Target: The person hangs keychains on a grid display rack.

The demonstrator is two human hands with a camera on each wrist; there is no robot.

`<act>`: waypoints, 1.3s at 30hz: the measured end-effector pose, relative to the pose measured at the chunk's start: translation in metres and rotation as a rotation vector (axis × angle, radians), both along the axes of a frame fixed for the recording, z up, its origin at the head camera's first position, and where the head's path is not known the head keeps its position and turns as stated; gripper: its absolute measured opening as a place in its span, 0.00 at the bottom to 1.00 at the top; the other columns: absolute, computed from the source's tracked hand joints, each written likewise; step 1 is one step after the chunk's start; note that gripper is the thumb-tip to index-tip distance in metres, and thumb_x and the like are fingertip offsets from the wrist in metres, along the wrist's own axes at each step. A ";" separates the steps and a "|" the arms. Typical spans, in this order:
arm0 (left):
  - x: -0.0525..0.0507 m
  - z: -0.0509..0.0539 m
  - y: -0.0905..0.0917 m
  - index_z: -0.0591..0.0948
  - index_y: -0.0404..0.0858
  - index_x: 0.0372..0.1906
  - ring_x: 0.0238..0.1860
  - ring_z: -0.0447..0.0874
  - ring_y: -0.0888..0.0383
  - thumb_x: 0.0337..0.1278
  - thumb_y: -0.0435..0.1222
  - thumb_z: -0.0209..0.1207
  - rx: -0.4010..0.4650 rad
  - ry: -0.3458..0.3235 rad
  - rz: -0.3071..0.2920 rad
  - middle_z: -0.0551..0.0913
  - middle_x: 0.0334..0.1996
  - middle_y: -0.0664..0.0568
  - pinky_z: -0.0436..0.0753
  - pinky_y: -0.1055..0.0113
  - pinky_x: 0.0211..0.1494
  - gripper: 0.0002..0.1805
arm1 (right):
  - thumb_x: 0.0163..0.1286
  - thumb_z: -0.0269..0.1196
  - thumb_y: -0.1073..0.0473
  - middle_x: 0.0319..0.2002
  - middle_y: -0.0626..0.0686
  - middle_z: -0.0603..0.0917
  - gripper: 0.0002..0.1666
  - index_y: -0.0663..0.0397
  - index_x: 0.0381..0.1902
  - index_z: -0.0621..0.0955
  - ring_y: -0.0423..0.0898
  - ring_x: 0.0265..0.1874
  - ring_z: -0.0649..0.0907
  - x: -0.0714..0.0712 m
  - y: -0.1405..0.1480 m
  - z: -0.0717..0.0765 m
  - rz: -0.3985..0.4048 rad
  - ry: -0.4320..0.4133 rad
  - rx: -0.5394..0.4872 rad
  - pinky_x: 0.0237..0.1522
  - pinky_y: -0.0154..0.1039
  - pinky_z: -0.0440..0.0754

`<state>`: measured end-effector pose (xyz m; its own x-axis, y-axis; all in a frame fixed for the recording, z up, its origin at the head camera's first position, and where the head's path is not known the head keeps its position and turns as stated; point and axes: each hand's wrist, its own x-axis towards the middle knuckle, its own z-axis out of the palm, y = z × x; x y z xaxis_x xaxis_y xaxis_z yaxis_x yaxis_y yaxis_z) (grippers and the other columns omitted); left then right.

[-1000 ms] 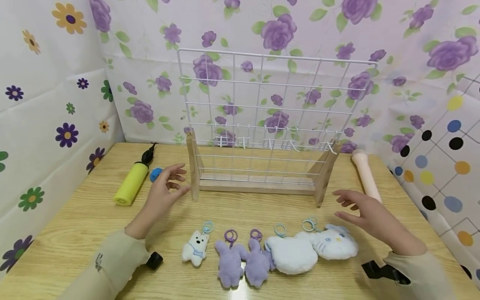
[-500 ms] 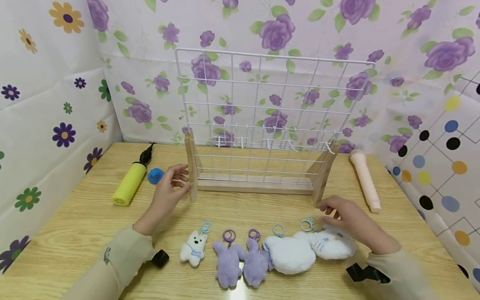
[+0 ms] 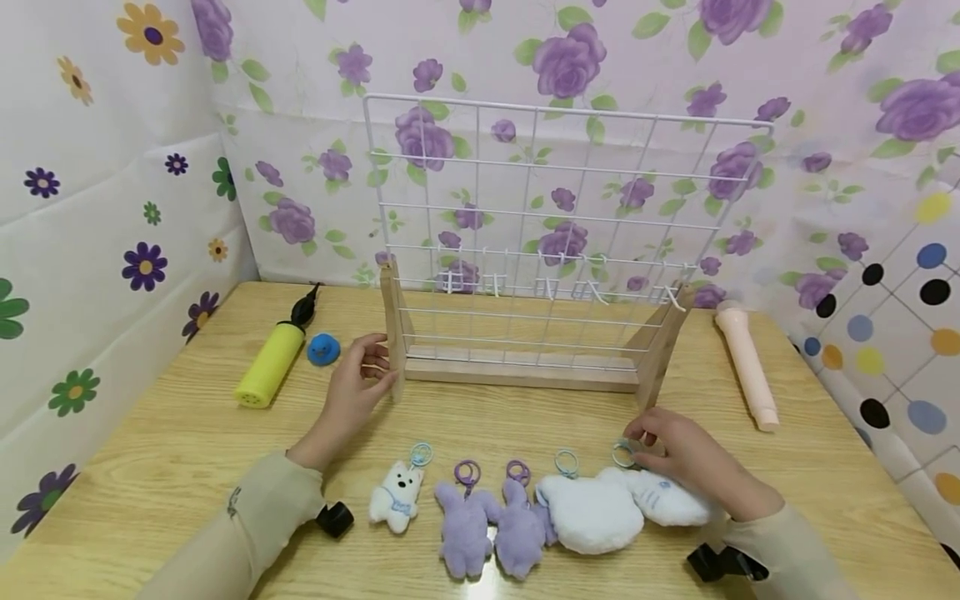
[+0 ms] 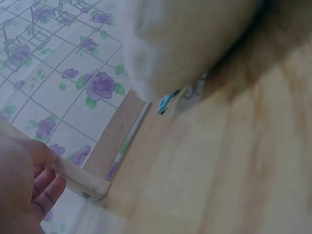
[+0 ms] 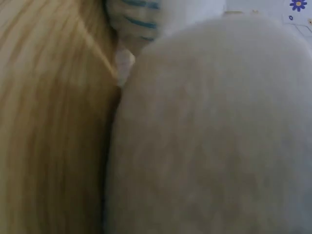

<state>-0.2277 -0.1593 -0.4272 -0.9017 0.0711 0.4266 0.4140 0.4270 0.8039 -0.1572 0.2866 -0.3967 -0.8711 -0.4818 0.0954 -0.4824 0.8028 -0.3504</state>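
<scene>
the left hand (image 3: 356,385) sets its thumb against the pale wooden leg (image 3: 393,317) of a white wire grid — whether its bent fingers grip is unclear — while the right hand (image 3: 684,454), thumb and fingers parted, hovers by the light blue ring (image 3: 613,452) of a white plush keychain (image 3: 670,498) on the wood-grain table (image 3: 517,425).

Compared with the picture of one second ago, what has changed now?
The right hand moved leftward, from beside the white whiskered plush to over it, fingertips near its blue ring; whether it holds the ring is unclear. The left hand moved rightward and now touches the left wooden leg of the rack. The rack, other plush toys and yellow pump look unmoved.
</scene>
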 end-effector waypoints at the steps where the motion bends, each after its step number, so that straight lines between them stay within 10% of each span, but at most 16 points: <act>1: 0.000 0.000 0.001 0.67 0.30 0.63 0.43 0.79 0.46 0.53 0.22 0.62 -0.002 0.003 0.003 0.77 0.46 0.37 0.80 0.75 0.42 0.30 | 0.57 0.70 0.62 0.35 0.46 0.82 0.12 0.54 0.40 0.83 0.38 0.32 0.79 0.000 0.000 -0.001 0.005 0.008 0.005 0.33 0.32 0.80; 39: -0.003 -0.004 0.001 0.67 0.29 0.62 0.42 0.79 0.47 0.52 0.21 0.62 -0.010 0.005 0.020 0.77 0.45 0.36 0.81 0.73 0.42 0.31 | 0.56 0.71 0.63 0.24 0.39 0.76 0.11 0.45 0.31 0.78 0.30 0.24 0.72 -0.005 -0.006 -0.002 -0.010 -0.088 0.012 0.25 0.28 0.72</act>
